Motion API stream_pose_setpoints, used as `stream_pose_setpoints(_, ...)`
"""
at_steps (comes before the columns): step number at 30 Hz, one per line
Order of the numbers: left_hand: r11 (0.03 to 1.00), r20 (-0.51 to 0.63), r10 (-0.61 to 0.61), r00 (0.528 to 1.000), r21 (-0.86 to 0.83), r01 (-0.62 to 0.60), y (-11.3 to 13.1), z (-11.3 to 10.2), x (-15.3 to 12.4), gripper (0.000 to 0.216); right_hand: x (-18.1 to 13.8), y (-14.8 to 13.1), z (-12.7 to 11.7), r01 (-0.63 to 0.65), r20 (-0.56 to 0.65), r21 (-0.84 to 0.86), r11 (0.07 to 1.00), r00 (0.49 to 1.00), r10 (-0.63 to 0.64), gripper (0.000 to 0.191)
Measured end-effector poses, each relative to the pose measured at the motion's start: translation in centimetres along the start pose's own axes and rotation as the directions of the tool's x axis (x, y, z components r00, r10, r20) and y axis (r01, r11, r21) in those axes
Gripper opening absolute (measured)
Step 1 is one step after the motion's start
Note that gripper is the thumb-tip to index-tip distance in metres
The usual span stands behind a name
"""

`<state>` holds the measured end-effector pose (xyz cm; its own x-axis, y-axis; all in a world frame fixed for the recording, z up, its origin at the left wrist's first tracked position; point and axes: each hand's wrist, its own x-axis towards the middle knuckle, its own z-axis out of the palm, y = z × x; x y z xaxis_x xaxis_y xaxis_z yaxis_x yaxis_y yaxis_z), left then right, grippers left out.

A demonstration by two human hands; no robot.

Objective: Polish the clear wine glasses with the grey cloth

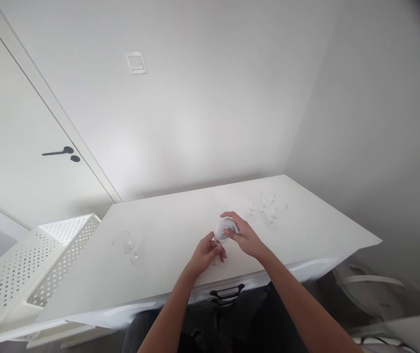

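A clear stemmed glass [215,262] is held low over the front middle of the white tabletop, its bowl tilted up to the right. My left hand [204,253] is closed around its stem, with the foot showing below the fingers. My right hand [245,239] grips a pale whitish cloth [226,226] at the bowl, thumb in front and fingers over the far side. The cloth and fingers cover much of the bowl, so I cannot tell how far inside the cloth reaches.
Several clear stemmed glasses [267,198] are grouped at the right rear of the white table [173,220]. Another clear glass [123,242] is on the left part. A perforated white rack [18,264] stands left, below a door handle [61,151]. Black drawer handles [228,292] project at the front.
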<state>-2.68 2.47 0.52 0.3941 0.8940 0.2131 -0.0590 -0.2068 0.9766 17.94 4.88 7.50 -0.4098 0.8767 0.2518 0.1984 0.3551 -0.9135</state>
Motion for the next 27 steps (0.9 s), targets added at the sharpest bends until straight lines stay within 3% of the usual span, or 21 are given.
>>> stream_pose_setpoints(3, 0.998, -0.09, -0.04, 0.995, 0.052, 0.045, -0.3, -0.1, 0.1, 0.044, -0.3, 0.9, -0.5, -0.005, -0.268, 0.076, 0.997, 0.963, 0.025, 0.045)
stream_pose_setpoints(5, 0.996, -0.178, -0.044, 0.983, 0.067, 0.057, -0.5, -0.1, 0.3, 0.045, -0.5, 1.4, -0.7, -0.007, -0.519, 0.11, 0.994, 0.852, 0.063, 0.049)
stream_pose_setpoints(7, 0.997, -0.238, -0.029, 0.971, 0.069, 0.046, -0.6, -0.1, 0.5, 0.047, -0.5, 1.8, -0.4, -0.042, -0.656, 0.124, 0.991, 0.747, 0.114, 0.047)
stream_pose_setpoints(9, 0.997, -0.243, -0.021, 0.97, 0.072, 0.039, -0.8, -0.1, 0.5, 0.048, -0.5, 2.0, 0.7, -0.069, -0.62, 0.189, 0.98, 0.765, 0.174, 0.037)
stream_pose_setpoints(11, 0.996, -0.215, -0.028, 0.976, 0.081, 0.047, -0.9, -0.1, 0.5, 0.049, -0.4, 1.9, 2.3, -0.025, -0.464, 0.357, 0.934, 0.863, 0.201, 0.027)
stream_pose_setpoints(13, 0.995, -0.221, -0.029, 0.975, 0.089, 0.05, -1.0, -0.1, 0.5, 0.051, -0.4, 1.6, 3.7, 0.036, -0.291, 0.565, 0.824, 0.943, 0.158, 0.029)
stream_pose_setpoints(15, 0.995, -0.253, -0.023, 0.967, 0.088, 0.047, -1.2, -0.2, 0.4, 0.053, -0.5, 1.4, 4.6, 0.052, -0.209, 0.647, 0.761, 0.972, 0.111, 0.034)
stream_pose_setpoints(17, 0.995, -0.247, -0.025, 0.969, 0.085, 0.047, -1.3, -0.2, 0.3, 0.054, -0.5, 1.4, 4.6, 0.05, -0.214, 0.584, 0.81, 0.972, 0.094, 0.034)
stream_pose_setpoints(21, 0.992, -0.171, -0.018, 0.985, 0.12, 0.039, -1.1, 0.0, 0.0, 0.051, -0.1, 1.5, 4.1, -0.002, -0.27, 0.372, 0.928, 0.956, 0.11, 0.068)
stream_pose_setpoints(25, 0.983, -0.155, 0.01, 0.988, 0.181, 0.018, -0.8, 0.3, -0.2, 0.044, 0.4, 1.1, 4.8, -0.115, -0.232, 0.453, 0.884, 0.942, 0.242, 0.048)
stream_pose_setpoints(27, 0.981, -0.165, 0.014, 0.986, 0.195, 0.019, -1.0, 0.4, -0.2, 0.043, 0.4, 0.7, 5.7, -0.13, -0.261, 0.434, 0.891, 0.929, 0.262, 0.048)
